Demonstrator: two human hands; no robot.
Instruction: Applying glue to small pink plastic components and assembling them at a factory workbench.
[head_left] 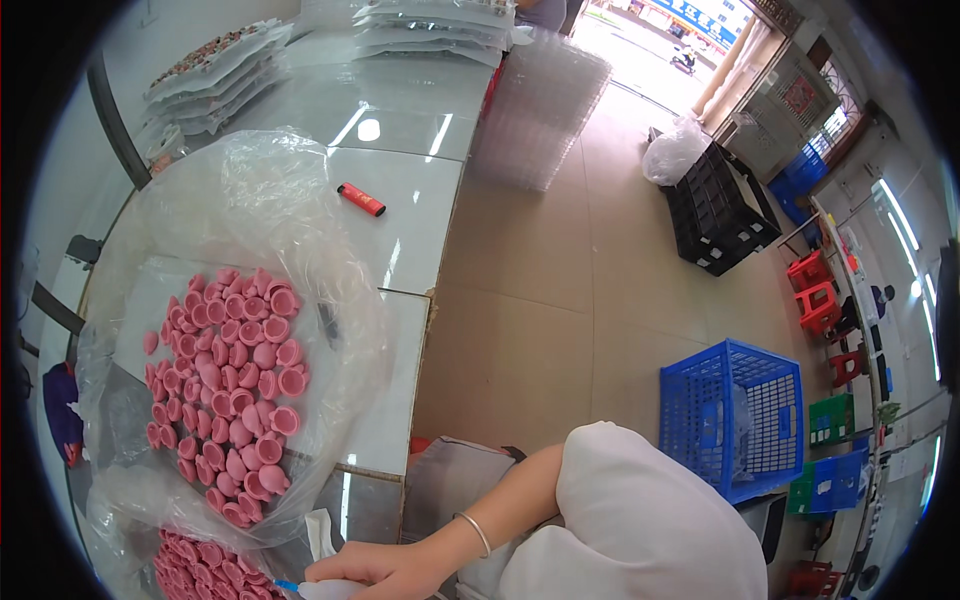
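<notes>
The right hand (385, 570) has fingers curled around a white bottle (332, 590) (its blue tip (287, 585) pokes past them), beside the lower pink pile (200, 568).

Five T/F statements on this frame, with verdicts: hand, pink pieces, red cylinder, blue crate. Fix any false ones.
1. The right hand holds a white bottle with a blue tip. True.
2. The larger pink heap is on the floor. False: it is on the table.
3. Clear plastic surrounds that heap. True.
4. The red cylinder touches the hand. False: it lies apart, on the table.
5. The large blue crate is right of the table. True.
</notes>
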